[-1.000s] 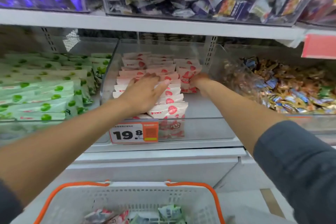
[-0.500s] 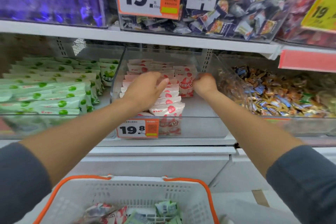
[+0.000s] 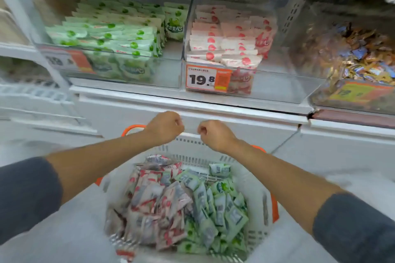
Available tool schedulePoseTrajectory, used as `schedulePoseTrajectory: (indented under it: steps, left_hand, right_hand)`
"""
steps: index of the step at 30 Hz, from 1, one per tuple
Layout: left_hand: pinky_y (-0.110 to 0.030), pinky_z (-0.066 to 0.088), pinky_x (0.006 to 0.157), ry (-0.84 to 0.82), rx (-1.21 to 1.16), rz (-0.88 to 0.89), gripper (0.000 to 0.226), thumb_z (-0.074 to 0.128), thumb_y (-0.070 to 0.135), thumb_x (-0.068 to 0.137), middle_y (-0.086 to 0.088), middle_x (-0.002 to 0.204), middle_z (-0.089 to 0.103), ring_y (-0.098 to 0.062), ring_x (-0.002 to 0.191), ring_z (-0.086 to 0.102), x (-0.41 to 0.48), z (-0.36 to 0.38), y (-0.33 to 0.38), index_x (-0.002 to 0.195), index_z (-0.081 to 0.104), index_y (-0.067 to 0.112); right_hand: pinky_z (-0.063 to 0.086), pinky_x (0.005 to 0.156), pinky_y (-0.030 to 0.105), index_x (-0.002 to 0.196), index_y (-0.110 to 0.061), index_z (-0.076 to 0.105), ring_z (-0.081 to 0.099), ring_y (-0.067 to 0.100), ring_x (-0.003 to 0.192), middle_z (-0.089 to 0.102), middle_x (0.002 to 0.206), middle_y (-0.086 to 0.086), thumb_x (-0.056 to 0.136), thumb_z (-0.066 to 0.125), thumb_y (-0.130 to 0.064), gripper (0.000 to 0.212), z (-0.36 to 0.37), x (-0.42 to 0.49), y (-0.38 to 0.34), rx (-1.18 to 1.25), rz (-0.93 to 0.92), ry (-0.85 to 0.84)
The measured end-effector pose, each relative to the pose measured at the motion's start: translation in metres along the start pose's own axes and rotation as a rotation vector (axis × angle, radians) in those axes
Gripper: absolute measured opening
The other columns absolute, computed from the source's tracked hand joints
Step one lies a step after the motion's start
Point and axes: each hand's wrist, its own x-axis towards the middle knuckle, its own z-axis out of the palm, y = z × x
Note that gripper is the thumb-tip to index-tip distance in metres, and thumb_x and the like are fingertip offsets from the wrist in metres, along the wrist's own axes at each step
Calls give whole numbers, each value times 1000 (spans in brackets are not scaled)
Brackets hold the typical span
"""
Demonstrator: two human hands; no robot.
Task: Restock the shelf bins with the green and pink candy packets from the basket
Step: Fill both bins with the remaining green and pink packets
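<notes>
Pulled back out of pink bin (image 3: 275,85) vs 0.5 s ago, now low by basket's far rim: left hand (image 3: 164,127) & right hand (image 3: 215,134), fingers curled into fists, nothing held in either, close together but not touching. Just below: basket (image 3: 254,183) w/ pink packets (image 3: 154,198) heaped on left side, green packets (image 3: 218,203) on right, plenty of both left. Up on shelf: pink bin stocked in rows on its left, bare floor on its right; green bin (image 3: 168,72) next to it on left, fuller. Prob. next: fresh grab. Open fingers before dropping in, stick to one colour per hand, take a flat stack rather than a loose clump, keep wrappers facing same way as rows in bin, lift clear of rim, then fill bare right part of pink bin. Mind price tag (image 3: 208,79) on bin front, easy to knock.
</notes>
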Motion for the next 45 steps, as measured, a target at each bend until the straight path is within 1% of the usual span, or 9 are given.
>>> schedulePoseTrajectory:
  steps: [6,10,16,19,24,29,32,37,45]
  left_hand:
    - [-38,57,77,-262,125,-141,22,53,12,90,-14,94,72,-30,87,70,23,14,-54,92,71,0]
    - [-33,54,72,-299,231,-107,21,52,18,88,-5,82,69,-23,74,65,20,23,-60,79,68,7]
    - [-34,54,74,-346,229,-52,22,51,16,87,-8,85,69,-19,68,57,16,33,-52,80,69,6]
    - [-33,46,67,-355,189,-37,8,51,12,90,-9,90,53,-21,72,51,18,29,-41,90,59,14]
    - [-29,39,100,-415,-50,44,65,66,32,92,-2,148,39,-22,130,44,15,15,-29,148,36,16]
    - [-31,50,84,-198,-86,189,35,66,42,89,3,114,64,-19,98,61,18,-17,-22,116,63,21]
    - [-15,38,53,-171,-203,207,26,65,37,91,1,69,58,-15,64,52,15,-41,-16,76,61,17]
    - [-33,55,90,-200,-904,29,32,71,40,85,-3,105,73,-15,95,69,11,-57,-13,104,66,16]
    - [-26,52,59,-172,-515,180,24,84,21,75,-6,64,67,-15,56,58,3,-85,-24,79,69,1]
  right_hand:
    - [50,84,34,81,-2,54,60,29,104,56,101,13,90,51,-3,10,121,33,24,-266,91,-630]
    - [48,97,35,144,-7,40,54,27,121,48,142,9,91,58,-11,56,191,28,42,-229,132,-754]
    - [49,88,34,139,-13,40,57,29,111,57,127,12,89,60,-15,54,197,20,59,-129,152,-547]
    - [42,77,30,99,-12,58,61,26,89,60,94,8,94,50,-23,15,139,23,45,213,259,-452]
    - [45,74,35,84,-13,49,52,23,67,53,73,7,96,36,-23,20,33,18,8,815,409,-341]
    - [53,92,39,115,-13,64,68,28,98,71,107,11,78,58,-66,65,-36,13,-34,738,256,-302]
    - [52,95,41,106,-11,70,68,22,96,73,107,11,86,68,-45,39,-66,9,-54,647,142,-283]
    - [57,80,26,106,-6,67,71,12,88,76,93,2,95,57,-26,25,-95,10,-71,874,120,-160]
    - [55,92,39,108,-4,59,68,25,96,71,107,15,80,75,-4,32,-104,6,-84,807,156,-136]
